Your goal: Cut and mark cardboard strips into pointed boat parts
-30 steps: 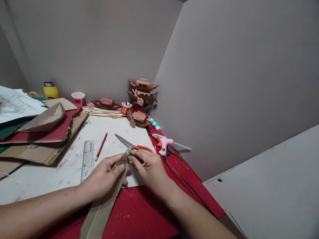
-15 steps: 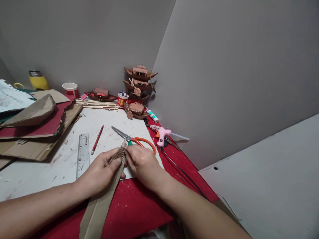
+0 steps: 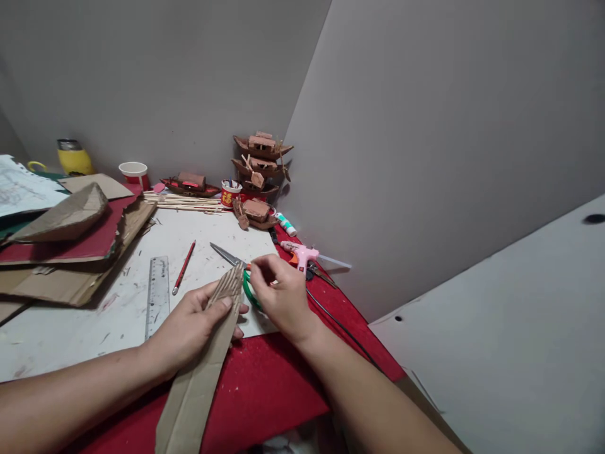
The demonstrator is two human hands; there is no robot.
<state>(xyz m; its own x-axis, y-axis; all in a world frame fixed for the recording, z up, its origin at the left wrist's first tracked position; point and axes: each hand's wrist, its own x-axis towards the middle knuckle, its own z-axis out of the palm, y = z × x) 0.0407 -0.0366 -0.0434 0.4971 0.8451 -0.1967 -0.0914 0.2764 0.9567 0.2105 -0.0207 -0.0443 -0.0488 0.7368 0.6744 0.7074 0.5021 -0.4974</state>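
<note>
A long strip of brown cardboard (image 3: 201,384) is held in my left hand (image 3: 201,321), thumb on top and fingertips showing past its right edge. Ridged corrugation is bared at the strip's upper end. My right hand (image 3: 283,293) is just right of that end, apart from it, its thumb and fingers pinched together; what they hold, if anything, I cannot make out. Scissors (image 3: 227,255) with orange and green on the handles lie behind, partly hidden by my right hand. Left of the strip are a clear ruler (image 3: 157,293) and a red pencil (image 3: 184,267).
Cardboard sheets (image 3: 70,287) are piled at left, a folded cardboard piece (image 3: 63,214) on top. Thin sticks (image 3: 184,200), a paper cup (image 3: 135,175) and model boats (image 3: 262,148) line the back. A pink glue gun (image 3: 302,253) with its cable lies right, beside the wall.
My right hand has come off the strip's upper end and moved a little right. The strip has turned, showing more of its ridged face, still in my left hand.
</note>
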